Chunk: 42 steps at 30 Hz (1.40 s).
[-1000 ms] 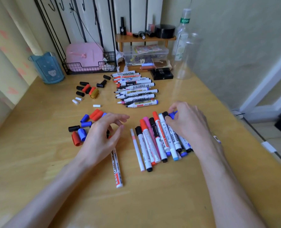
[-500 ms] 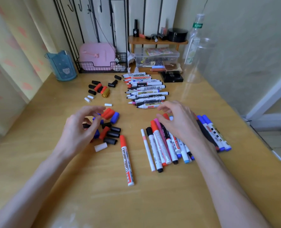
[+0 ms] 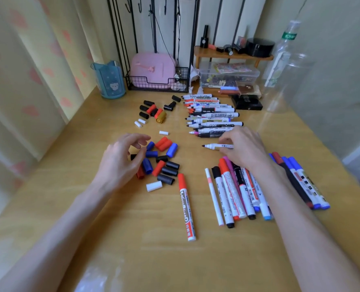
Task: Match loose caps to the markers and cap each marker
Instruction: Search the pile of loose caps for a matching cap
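My right hand [image 3: 243, 147] pinches an uncapped black-tipped marker [image 3: 213, 146] at its barrel, tip pointing left, just in front of the row of uncapped markers [image 3: 212, 114]. My left hand [image 3: 122, 159] hovers with curled fingers over the left side of a pile of loose caps [image 3: 161, 160] in red, blue and black; whether it touches one I cannot tell. A white cap [image 3: 154, 186] lies at the pile's near edge. A red-capped whiteboard marker [image 3: 186, 205] lies alone in front. Capped markers [image 3: 236, 192] lie under my right wrist, and several more capped ones [image 3: 299, 180] to its right.
A second group of caps [image 3: 153, 111] lies farther back with small white caps [image 3: 140, 122]. At the back stand a blue cup [image 3: 110, 80], a wire basket with a pink case [image 3: 153, 73], a clear box [image 3: 227, 77], a small wooden shelf [image 3: 231, 55] and clear bottles [image 3: 284, 60].
My right hand moved back from the capped markers and took an uncapped marker from the row. My left hand shifted slightly over the cap pile. The camera view also shifted.
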Motion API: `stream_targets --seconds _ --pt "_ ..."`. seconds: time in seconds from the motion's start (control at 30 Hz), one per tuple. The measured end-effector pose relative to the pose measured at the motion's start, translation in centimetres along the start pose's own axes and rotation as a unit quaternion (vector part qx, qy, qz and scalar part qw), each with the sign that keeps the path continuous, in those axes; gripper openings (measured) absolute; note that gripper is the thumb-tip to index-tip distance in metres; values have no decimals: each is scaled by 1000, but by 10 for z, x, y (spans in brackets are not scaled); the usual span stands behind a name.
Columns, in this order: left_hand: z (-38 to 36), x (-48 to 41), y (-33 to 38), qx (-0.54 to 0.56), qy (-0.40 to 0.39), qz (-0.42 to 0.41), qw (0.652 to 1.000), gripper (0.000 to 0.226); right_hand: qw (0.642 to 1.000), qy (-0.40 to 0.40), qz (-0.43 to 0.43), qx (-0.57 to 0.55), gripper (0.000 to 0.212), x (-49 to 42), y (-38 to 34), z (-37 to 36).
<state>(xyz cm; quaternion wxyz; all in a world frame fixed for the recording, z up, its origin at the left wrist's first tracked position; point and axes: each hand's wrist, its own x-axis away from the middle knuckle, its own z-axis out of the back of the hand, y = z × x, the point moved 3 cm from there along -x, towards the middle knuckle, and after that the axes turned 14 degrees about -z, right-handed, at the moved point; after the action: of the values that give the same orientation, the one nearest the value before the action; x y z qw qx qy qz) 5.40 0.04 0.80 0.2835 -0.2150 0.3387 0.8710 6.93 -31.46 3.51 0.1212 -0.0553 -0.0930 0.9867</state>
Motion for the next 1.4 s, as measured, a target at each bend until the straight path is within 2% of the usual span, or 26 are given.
stream_targets --seconds 0.17,0.37,0.53,0.6,0.83,0.97,1.17,1.27,1.4 --pt "-2 1 0 -34 -57 10 998 27 1000 -4 9 -26 24 0 0 1" --pt "15 5 -3 -93 -170 -18 981 49 993 60 52 -92 20 16 -8 8" --pt "11 8 2 -113 -200 -58 971 32 987 72 92 -112 17 36 -12 11" --pt "6 9 2 -121 -206 -63 969 33 985 69 106 -118 17 43 -14 11" --pt "-1 10 -3 -94 -171 -55 979 40 972 84 143 -165 19 63 -25 3" --pt "-4 8 -2 -79 -145 -87 982 41 972 81 150 -160 20 74 -26 -4" --pt "-6 7 22 69 -41 -36 996 25 971 87 155 -161 19 76 -26 -5" --pt "-12 7 31 118 -51 -18 992 22 969 86 158 -168 19 77 -27 -5" --pt "-15 9 22 83 -62 -29 994 30 969 82 157 -173 19 77 -25 -6"
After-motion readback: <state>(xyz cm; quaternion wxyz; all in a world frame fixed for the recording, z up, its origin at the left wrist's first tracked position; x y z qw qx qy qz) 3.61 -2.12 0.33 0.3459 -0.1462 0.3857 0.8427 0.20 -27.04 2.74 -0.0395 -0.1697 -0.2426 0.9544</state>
